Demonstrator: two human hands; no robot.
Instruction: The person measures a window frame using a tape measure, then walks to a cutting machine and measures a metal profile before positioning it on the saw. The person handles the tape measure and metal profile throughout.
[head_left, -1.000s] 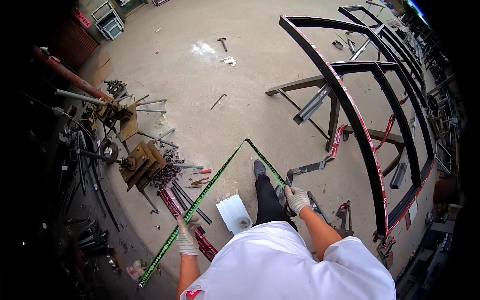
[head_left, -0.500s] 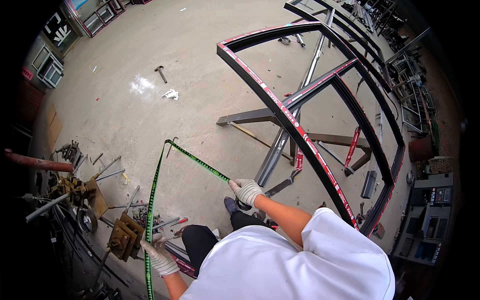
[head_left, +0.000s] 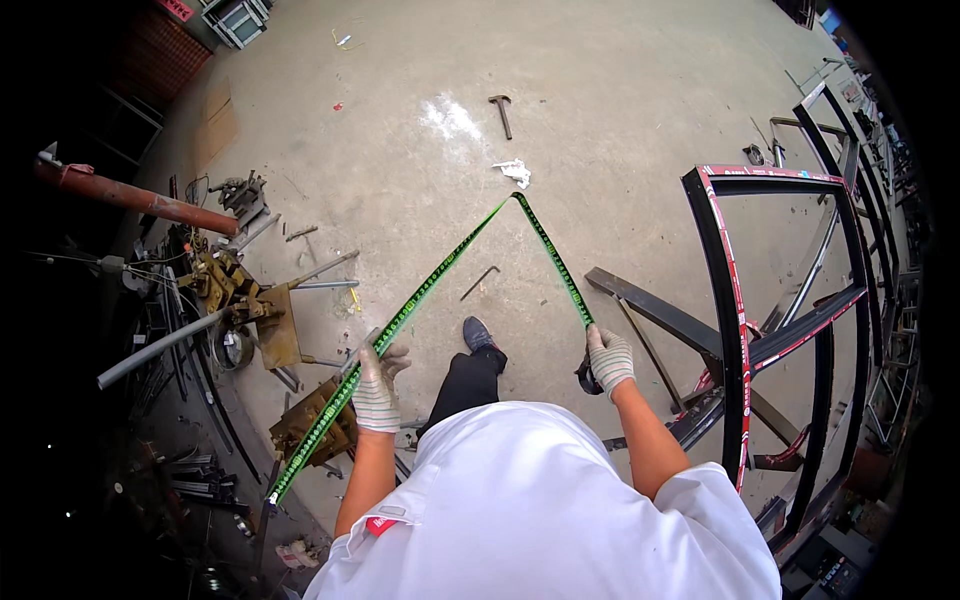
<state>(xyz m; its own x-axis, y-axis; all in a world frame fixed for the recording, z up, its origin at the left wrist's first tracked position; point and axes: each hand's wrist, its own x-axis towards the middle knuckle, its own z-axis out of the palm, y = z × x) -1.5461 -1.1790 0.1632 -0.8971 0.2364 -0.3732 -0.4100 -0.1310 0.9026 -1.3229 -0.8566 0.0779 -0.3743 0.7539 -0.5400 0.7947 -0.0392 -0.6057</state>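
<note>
Super bright green tape measure [head_left: 411,303] with black markings, its blade [head_left: 555,260] kinked into a sharp far peak. Left hand [head_left: 377,390] holds blade near left, right hand [head_left: 609,360] grips the black case [head_left: 586,377] near right.

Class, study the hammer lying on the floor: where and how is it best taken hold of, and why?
Probably by the slender handle, gripped across its length from above on the near side: it points roughly that way with nothing lying over it, while the broader head is at the far end.
</note>
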